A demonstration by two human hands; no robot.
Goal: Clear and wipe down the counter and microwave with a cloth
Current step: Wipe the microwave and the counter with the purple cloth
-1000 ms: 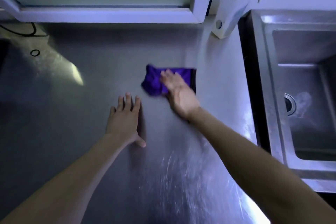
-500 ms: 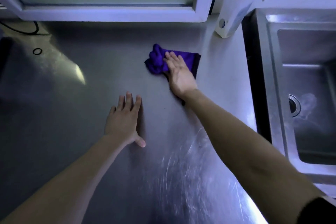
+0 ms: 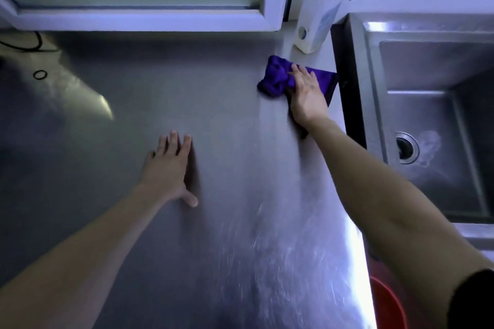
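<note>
— Head view, nearest first: how does the left hand (image 3: 168, 168) lie?
— Flat on the steel counter (image 3: 240, 262), fingers straight, thumb splayed, arm stretched forward.
— And farther off?
— The right hand (image 3: 307, 96) presses the purple cloth (image 3: 275, 80) with extended fingers at the counter's right edge, near the soap bottle (image 3: 315, 27).

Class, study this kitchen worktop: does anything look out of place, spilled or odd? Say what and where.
A small black ring lies loose on the steel counter at far left, a stray item not yet cleared. A whitish smear sits beside the sink drain. Nothing else stands out.
</note>
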